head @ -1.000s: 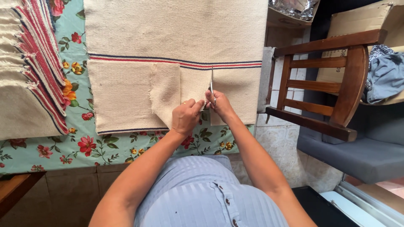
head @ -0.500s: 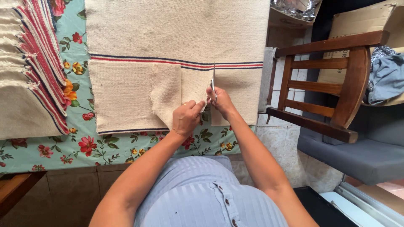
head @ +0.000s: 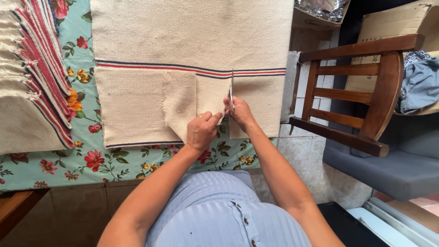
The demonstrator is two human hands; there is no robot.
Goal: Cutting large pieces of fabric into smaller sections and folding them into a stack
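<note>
A cream woven cloth (head: pixel 192 41) with red and blue stripes lies on a floral tablecloth (head: pixel 82 155). Its near edge is cut into flaps. My left hand (head: pixel 201 131) pinches the lower edge of one flap (head: pixel 208 96) and holds it taut. My right hand (head: pixel 238 111) grips a pair of scissors (head: pixel 232 87), blades pointing away from me along a cut that reaches the striped band.
A stack of fringed, red-striped cloths (head: pixel 32 77) lies at the left. A wooden chair (head: pixel 356 91) stands to the right of the table, beside a cardboard box (head: pixel 393 27) and a grey cushion (head: pixel 388 169). A foil tray (head: pixel 320 7) sits at the top.
The scissors have advanced up the cut toward the striped band. My left hand keeps its hold on the flap.
</note>
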